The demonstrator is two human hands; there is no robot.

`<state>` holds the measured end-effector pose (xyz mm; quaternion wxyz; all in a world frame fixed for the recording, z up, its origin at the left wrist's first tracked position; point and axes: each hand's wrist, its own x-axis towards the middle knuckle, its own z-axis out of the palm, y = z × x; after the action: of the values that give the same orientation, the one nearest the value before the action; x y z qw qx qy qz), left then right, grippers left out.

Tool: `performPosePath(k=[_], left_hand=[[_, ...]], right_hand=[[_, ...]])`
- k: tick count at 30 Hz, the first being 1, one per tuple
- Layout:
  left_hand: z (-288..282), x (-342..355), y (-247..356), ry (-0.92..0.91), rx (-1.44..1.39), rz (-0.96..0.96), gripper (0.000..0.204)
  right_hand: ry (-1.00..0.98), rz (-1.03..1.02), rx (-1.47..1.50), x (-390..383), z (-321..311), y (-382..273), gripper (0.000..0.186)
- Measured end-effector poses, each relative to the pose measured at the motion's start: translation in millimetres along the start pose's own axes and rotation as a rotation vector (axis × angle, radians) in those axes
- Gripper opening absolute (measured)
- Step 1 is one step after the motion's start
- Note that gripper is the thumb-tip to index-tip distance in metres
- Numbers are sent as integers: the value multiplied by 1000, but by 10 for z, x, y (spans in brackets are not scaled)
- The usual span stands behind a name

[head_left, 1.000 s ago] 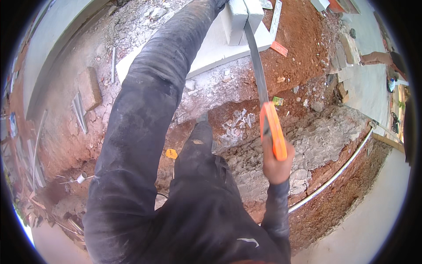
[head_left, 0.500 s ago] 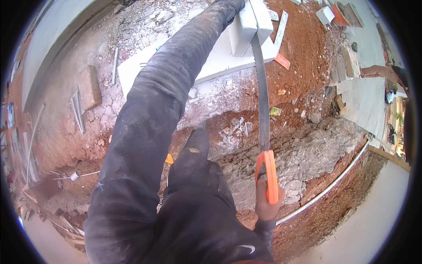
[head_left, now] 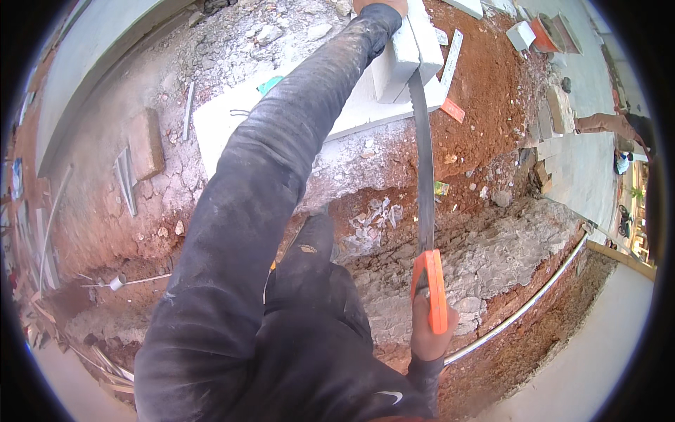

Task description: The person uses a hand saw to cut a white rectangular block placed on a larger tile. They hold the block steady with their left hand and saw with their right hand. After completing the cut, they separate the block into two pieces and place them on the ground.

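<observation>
My right hand (head_left: pixel 430 336) is closed round the orange handle (head_left: pixel 437 292) of a handsaw. Its long toothed blade (head_left: pixel 425 169) runs away from me into a dark slit in a white block (head_left: pixel 395 67). That block stands on a larger flat white slab (head_left: pixel 218 130), with the cut splitting its top into two sides. My left arm stretches forward across the slab. At the top edge of the view my left hand (head_left: pixel 383 5) rests on or against the block; its fingers are cut off from sight.
Beside the slab lie a pale strip (head_left: pixel 452 60) and a small orange piece (head_left: pixel 453 110). Rubble (head_left: pixel 267 34) and a brown block (head_left: pixel 145 143) are to the left. A white pipe (head_left: pixel 524 304) crosses the trench at right. Another person (head_left: pixel 608 124) stands at far right.
The saw and my right hand have drawn slightly back toward me, the blade still in the slit. The view has shifted a little, so part of my left hand now shows.
</observation>
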<state>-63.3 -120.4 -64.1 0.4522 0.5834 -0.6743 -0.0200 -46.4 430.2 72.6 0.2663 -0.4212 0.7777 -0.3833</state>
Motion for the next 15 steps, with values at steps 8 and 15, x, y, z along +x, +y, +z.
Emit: performPosePath(k=[8,15], left_hand=[[-97,246,-48,-371,-25,39,38],[-470,-142,483,-100,-298,-255,38]], right_hand=[[-84,24,105,679,270,95,14],[-39,68,98,296,109,135,14]])
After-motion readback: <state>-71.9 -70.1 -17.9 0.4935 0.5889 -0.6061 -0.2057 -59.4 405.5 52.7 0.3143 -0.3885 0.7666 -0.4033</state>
